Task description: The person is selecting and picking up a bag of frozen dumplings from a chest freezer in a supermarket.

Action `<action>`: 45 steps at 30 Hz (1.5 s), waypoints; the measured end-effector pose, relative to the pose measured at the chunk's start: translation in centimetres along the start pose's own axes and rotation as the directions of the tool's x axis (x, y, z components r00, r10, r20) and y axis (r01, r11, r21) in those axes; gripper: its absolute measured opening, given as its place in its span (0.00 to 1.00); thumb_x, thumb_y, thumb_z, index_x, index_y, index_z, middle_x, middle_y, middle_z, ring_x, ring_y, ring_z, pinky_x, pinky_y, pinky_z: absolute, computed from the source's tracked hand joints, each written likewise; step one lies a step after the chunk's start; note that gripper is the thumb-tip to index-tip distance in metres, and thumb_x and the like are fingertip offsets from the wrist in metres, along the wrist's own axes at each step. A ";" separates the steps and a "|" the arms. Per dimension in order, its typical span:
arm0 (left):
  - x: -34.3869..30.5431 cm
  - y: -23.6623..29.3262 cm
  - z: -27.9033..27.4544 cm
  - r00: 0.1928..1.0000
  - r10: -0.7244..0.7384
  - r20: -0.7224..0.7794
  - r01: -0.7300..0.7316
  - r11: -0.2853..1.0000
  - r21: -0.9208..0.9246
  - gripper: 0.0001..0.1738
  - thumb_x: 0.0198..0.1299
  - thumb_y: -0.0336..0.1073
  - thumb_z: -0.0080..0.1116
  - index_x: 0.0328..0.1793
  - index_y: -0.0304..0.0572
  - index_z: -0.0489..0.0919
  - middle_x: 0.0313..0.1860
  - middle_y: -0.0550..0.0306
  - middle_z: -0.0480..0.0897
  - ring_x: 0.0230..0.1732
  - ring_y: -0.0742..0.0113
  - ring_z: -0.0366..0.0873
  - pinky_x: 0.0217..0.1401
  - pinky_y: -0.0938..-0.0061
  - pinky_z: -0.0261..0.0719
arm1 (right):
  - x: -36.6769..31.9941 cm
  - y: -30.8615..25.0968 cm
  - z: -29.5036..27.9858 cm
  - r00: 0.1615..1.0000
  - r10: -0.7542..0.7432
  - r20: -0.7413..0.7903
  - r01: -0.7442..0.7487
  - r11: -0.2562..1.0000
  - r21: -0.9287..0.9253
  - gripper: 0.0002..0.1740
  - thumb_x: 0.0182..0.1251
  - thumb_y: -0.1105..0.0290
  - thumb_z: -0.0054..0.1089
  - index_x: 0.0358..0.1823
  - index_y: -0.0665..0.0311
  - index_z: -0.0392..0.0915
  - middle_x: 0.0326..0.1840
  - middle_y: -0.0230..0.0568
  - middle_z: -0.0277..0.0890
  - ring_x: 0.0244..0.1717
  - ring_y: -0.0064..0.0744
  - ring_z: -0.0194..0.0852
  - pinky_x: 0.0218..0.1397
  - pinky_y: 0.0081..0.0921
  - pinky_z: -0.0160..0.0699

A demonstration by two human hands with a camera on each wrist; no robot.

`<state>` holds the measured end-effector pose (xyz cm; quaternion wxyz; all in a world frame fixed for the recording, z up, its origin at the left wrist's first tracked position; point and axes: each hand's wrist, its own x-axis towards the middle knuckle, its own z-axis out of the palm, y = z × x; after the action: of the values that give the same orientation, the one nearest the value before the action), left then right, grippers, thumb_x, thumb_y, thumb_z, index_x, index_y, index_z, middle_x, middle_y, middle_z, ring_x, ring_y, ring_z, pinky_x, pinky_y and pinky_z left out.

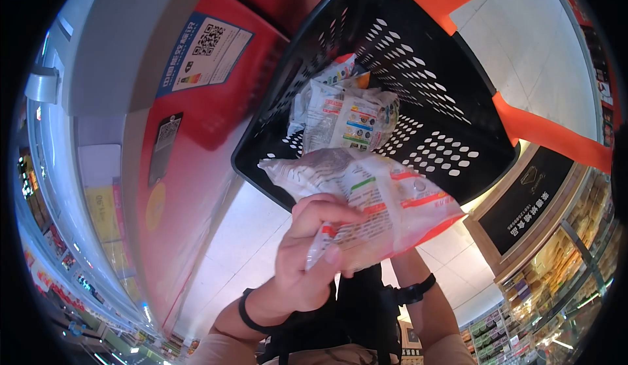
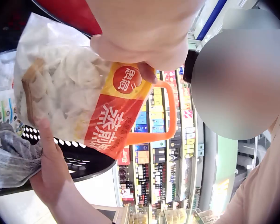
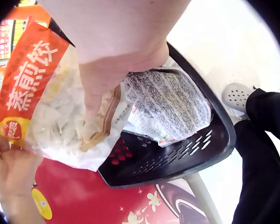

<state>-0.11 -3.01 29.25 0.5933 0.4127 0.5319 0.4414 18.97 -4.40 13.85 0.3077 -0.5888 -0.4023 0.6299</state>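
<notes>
A clear plastic bag of dumplings (image 2: 65, 79) with a red and yellow printed end hangs between both hands over a black shopping basket (image 1: 445, 97). My left hand (image 1: 304, 247) pinches one corner, its thumb on the near face. The right hand (image 3: 109, 77) holds the other end, thumb laid along the clear front beside a brown tray edge (image 3: 102, 121); its other fingers are hidden. In the head view the bag covers that hand. Just beyond it, a grey striped fabric piece (image 3: 170, 105) lies over white packets at the basket.
White printed packets (image 1: 350, 116) lie inside the basket, which has orange handles (image 1: 549, 133). A red and grey cabinet (image 1: 190, 123) stands close at the left. Stocked shelves (image 2: 154, 130) and a display with a black sign (image 1: 523, 198) stand around. A grey clog (image 3: 236, 97) is on the pale floor.
</notes>
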 end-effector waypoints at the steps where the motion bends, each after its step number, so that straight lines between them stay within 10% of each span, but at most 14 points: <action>1: -0.5 0.4 -0.5 0.999 -0.041 -0.015 0.040 0.997 -0.062 0.22 0.69 0.40 0.46 0.31 0.30 0.84 0.55 0.43 0.78 0.55 0.53 0.70 0.60 0.63 0.64 | -0.3 -0.6 -0.5 1.000 -0.012 0.008 0.012 0.998 -0.065 0.32 0.61 0.75 0.63 0.68 0.64 0.65 0.65 0.44 0.70 0.66 0.38 0.71 0.67 0.32 0.71; 10: -2.5 1.1 -4.7 0.994 -0.104 0.044 0.112 0.950 -0.291 0.30 0.69 0.48 0.43 0.33 0.21 0.82 0.40 0.43 0.79 0.44 0.56 0.70 0.51 0.66 0.66 | 0.4 -4.4 -2.8 0.878 -0.316 0.360 0.443 0.821 -0.361 0.33 0.61 0.80 0.61 0.69 0.65 0.66 0.70 0.46 0.68 0.68 0.40 0.70 0.69 0.33 0.71; 23: -2.1 1.5 -5.4 0.973 -0.228 -0.031 0.191 0.875 -0.445 0.33 0.67 0.50 0.41 0.38 0.17 0.79 0.48 0.39 0.77 0.52 0.52 0.73 0.58 0.65 0.68 | -0.3 -7.7 -4.7 0.673 -0.493 0.551 0.725 0.585 -0.363 0.25 0.50 0.71 0.69 0.52 0.73 0.79 0.48 0.51 0.84 0.38 0.44 0.87 0.37 0.28 0.86; 31: -0.8 0.3 -5.3 0.961 -0.264 -0.083 0.183 0.831 -0.526 0.36 0.68 0.53 0.40 0.48 0.15 0.78 0.60 0.33 0.74 0.56 0.52 0.76 0.64 0.64 0.69 | -2.0 -8.8 -5.2 0.842 -0.234 0.486 0.309 0.948 -0.079 0.28 0.53 0.64 0.74 0.52 0.73 0.80 0.46 0.53 0.84 0.42 0.42 0.86 0.46 0.31 0.84; 33: -0.7 -0.4 -5.7 0.967 -0.246 -0.071 0.173 0.833 -0.525 0.37 0.67 0.56 0.42 0.47 0.18 0.80 0.62 0.31 0.73 0.57 0.51 0.76 0.64 0.65 0.69 | -2.1 -9.2 -5.7 0.832 -0.261 0.490 0.392 0.901 -0.185 0.23 0.59 0.61 0.71 0.51 0.69 0.80 0.45 0.50 0.84 0.42 0.44 0.86 0.47 0.31 0.83; 34: -0.5 -0.6 -5.9 0.969 -0.237 -0.065 0.169 0.834 -0.525 0.38 0.66 0.58 0.43 0.46 0.19 0.80 0.63 0.31 0.72 0.57 0.51 0.76 0.63 0.65 0.69 | -2.5 -8.8 -6.9 0.818 -0.121 0.562 0.291 0.930 -0.224 0.25 0.68 0.60 0.61 0.60 0.70 0.76 0.57 0.47 0.80 0.58 0.39 0.80 0.61 0.37 0.76; 36: 0.3 -0.9 -6.4 0.981 -0.189 -0.043 0.143 0.853 -0.503 0.34 0.63 0.61 0.48 0.42 0.28 0.78 0.67 0.31 0.70 0.60 0.55 0.74 0.59 0.70 0.68 | -2.8 -8.4 -6.8 0.821 -0.310 0.479 0.414 0.902 -0.126 0.24 0.67 0.61 0.63 0.58 0.69 0.77 0.61 0.44 0.78 0.60 0.38 0.77 0.63 0.36 0.74; 40: 1.0 -3.4 -7.6 0.987 -0.152 -0.048 0.108 0.859 -0.501 0.29 0.58 0.59 0.59 0.45 0.38 0.70 0.71 0.39 0.67 0.65 0.60 0.69 0.61 0.69 0.65 | -3.8 -10.4 -5.9 0.927 0.064 0.369 -0.121 0.984 0.133 0.27 0.66 0.64 0.66 0.63 0.66 0.73 0.63 0.40 0.75 0.63 0.35 0.74 0.65 0.35 0.71; 45: 1.3 -7.4 -7.2 0.958 -0.236 0.163 0.286 0.828 -0.482 0.54 0.46 0.61 0.72 0.69 0.33 0.62 0.72 0.47 0.66 0.72 0.61 0.63 0.72 0.69 0.59 | -3.0 -11.1 -5.6 0.929 0.125 0.349 -0.241 0.919 0.313 0.32 0.67 0.65 0.65 0.70 0.64 0.65 0.66 0.38 0.72 0.65 0.32 0.70 0.68 0.33 0.67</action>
<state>-6.64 -3.64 21.14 0.7593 0.1890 0.4214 0.4585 23.86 -0.77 25.09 0.2767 -0.4493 -0.2710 0.8051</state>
